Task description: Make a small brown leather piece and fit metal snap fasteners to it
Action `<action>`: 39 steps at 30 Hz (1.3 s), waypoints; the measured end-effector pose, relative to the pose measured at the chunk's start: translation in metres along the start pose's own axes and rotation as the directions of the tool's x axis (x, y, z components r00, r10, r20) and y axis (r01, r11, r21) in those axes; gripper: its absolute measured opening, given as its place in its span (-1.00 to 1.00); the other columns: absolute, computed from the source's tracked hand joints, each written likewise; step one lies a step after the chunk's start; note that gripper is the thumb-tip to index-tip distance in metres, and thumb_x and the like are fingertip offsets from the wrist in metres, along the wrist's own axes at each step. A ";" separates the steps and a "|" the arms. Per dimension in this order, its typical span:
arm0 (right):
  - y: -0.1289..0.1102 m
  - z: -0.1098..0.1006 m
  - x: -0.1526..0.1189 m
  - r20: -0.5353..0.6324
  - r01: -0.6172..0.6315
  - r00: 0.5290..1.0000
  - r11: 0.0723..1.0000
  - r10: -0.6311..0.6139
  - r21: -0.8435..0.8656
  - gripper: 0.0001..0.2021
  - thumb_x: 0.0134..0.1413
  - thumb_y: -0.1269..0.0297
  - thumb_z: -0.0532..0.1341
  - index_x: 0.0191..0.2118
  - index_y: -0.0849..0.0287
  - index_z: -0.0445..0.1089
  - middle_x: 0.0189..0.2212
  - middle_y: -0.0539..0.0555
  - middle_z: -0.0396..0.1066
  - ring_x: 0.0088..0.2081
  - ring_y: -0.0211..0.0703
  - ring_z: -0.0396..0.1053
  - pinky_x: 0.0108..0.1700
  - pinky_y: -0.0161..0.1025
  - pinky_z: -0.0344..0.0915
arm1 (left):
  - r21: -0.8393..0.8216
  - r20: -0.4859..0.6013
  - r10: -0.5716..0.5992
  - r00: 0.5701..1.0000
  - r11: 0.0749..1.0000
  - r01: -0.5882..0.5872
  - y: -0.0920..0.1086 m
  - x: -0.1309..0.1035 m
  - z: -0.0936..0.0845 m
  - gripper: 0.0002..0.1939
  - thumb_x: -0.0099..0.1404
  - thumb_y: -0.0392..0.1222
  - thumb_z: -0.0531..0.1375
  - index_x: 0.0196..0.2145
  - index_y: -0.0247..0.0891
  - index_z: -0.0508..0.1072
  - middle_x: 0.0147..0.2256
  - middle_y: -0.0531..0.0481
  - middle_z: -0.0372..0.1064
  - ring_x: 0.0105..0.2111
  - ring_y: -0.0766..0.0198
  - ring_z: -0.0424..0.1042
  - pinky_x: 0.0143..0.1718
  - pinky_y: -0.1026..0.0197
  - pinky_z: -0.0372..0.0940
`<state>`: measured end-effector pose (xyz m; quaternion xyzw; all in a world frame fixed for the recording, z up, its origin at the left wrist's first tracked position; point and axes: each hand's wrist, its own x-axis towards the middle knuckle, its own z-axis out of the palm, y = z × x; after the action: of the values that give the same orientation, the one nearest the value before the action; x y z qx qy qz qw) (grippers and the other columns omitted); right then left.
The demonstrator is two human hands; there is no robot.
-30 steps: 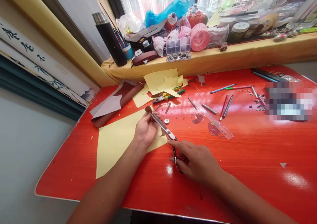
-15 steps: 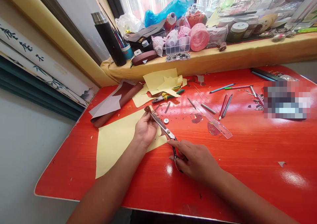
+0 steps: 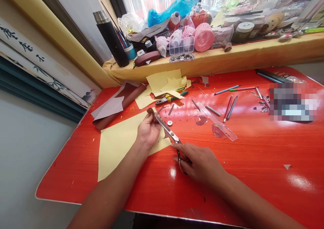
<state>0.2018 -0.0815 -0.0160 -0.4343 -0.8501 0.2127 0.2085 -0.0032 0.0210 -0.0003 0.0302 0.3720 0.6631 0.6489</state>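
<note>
Between the fingertips of my left hand [image 3: 149,131] is a small piece of brown leather [image 3: 150,111], partly hidden by the fingers. My right hand [image 3: 199,161] is closed around the handles of a pair of scissors [image 3: 172,134]. The blades point up and left, with their tips at the leather beside my left fingers. Under my left hand lies a large sheet of yellow paper [image 3: 118,144]. A small round white disc [image 3: 169,123] sits just right of the blades.
Behind my hands are pliers [image 3: 162,101], yellow paper offcuts [image 3: 164,82] and a roll of brown leather [image 3: 108,116]. A clear ruler [image 3: 220,124] and several pens [image 3: 232,109] lie to the right. A black flask [image 3: 112,40] stands on the crowded window ledge.
The leather piece and my left fingers have shifted very slightly, and the scissor blades look a little further apart. Otherwise both hands stay in place.
</note>
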 end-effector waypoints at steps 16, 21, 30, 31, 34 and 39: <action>-0.005 -0.010 0.002 0.054 -0.099 0.995 0.974 0.089 0.202 -0.56 0.30 0.32 0.29 0.26 0.05 0.43 -0.28 0.01 0.53 -0.31 -0.12 0.47 -0.29 -0.26 0.20 | -0.032 0.032 0.041 0.999 0.999 -0.040 0.002 -0.001 0.000 -0.70 0.52 -0.50 0.02 -0.31 -0.30 0.45 -0.51 0.09 0.28 -0.54 0.44 0.33 -0.35 0.38 0.37; -0.006 -0.011 0.003 0.071 -0.087 0.995 0.976 0.074 0.198 -0.55 0.28 0.32 0.29 0.26 0.01 0.43 -0.27 -0.01 0.52 -0.29 -0.11 0.48 -0.29 -0.25 0.18 | -0.010 0.022 0.041 0.999 0.999 -0.040 0.001 0.002 -0.002 -0.72 0.50 -0.50 0.05 -0.31 -0.30 0.45 -0.48 0.06 0.34 -0.50 0.40 0.39 -0.32 0.34 0.39; -0.006 -0.011 0.004 0.073 -0.092 0.994 0.975 0.079 0.200 -0.55 0.27 0.33 0.28 0.25 -0.01 0.43 -0.27 -0.01 0.52 -0.29 -0.12 0.47 -0.29 -0.25 0.15 | 0.001 0.011 0.038 0.999 0.999 -0.038 0.002 0.003 -0.002 -0.70 0.50 -0.50 0.04 -0.35 -0.32 0.44 -0.49 0.05 0.32 -0.50 0.39 0.38 -0.32 0.33 0.38; -0.006 -0.011 0.004 0.073 -0.090 0.994 0.975 0.076 0.202 -0.55 0.27 0.33 0.28 0.25 0.00 0.43 -0.27 0.00 0.52 -0.29 -0.11 0.47 -0.29 -0.25 0.15 | 0.001 0.013 0.037 0.999 0.999 -0.037 0.002 0.003 -0.002 -0.70 0.50 -0.50 0.04 -0.35 -0.32 0.44 -0.49 0.05 0.31 -0.50 0.40 0.37 -0.33 0.34 0.38; -0.006 -0.011 0.004 0.074 -0.082 0.995 0.975 0.068 0.206 -0.55 0.27 0.32 0.28 0.25 0.00 0.43 -0.27 0.00 0.52 -0.29 -0.11 0.47 -0.29 -0.25 0.16 | 0.006 0.018 0.030 0.999 1.000 -0.030 0.002 0.002 -0.002 -0.70 0.50 -0.51 0.03 -0.35 -0.34 0.45 -0.48 0.05 0.31 -0.50 0.40 0.37 -0.33 0.33 0.37; -0.007 -0.012 0.002 0.068 -0.076 0.996 0.975 0.063 0.207 -0.57 0.29 0.30 0.28 0.25 0.02 0.44 -0.28 0.00 0.51 -0.33 -0.13 0.46 -0.30 -0.25 0.16 | 0.015 0.027 0.022 0.999 1.000 -0.023 0.002 0.003 -0.003 -0.70 0.50 -0.49 0.04 -0.35 -0.34 0.45 -0.47 0.05 0.31 -0.49 0.40 0.37 -0.31 0.33 0.38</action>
<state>0.2024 -0.0811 -0.0024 -0.4326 -0.8132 0.3216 0.2194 -0.0064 0.0223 -0.0027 0.0484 0.3678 0.6670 0.6461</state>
